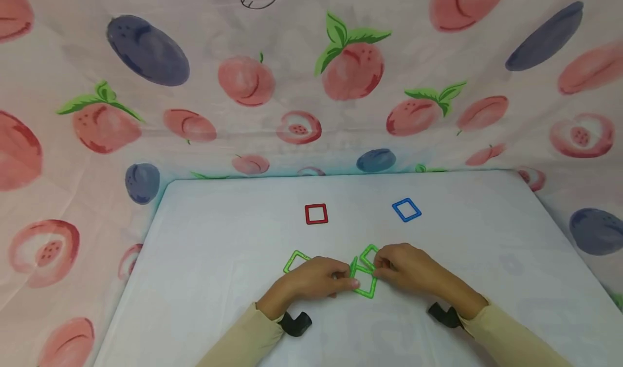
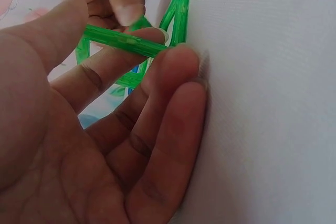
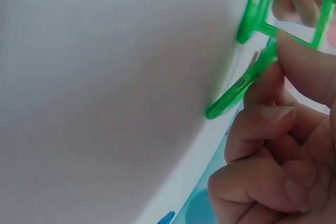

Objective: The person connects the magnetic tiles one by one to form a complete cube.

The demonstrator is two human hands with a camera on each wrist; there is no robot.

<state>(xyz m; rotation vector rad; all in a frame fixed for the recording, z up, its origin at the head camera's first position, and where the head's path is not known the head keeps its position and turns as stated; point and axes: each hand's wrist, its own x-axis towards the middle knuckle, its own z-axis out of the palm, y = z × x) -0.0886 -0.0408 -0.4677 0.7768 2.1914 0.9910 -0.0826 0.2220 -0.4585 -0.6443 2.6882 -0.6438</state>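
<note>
Near the middle of the white table, my left hand [image 1: 316,278] holds a green plastic square frame [image 1: 374,287] between thumb and fingers. In the left wrist view, a bar of that frame [image 2: 123,41] lies between thumb and fingers. My right hand [image 1: 406,267] pinches a second green square frame [image 1: 365,251], just beyond the first. Seen from the right wrist, thumb and index fingertip grip this tilted frame [image 3: 239,88], its lower end close over the table. A thin green piece [image 1: 353,265] stands edge-on beside them, close to the left fingers.
Another green square frame [image 1: 290,261] lies partly hidden behind the left hand. Farther back lie a red square frame [image 1: 307,214] and a blue one [image 1: 399,213]. A fruit-printed cloth [image 1: 292,91] hangs behind the white table [image 1: 219,221].
</note>
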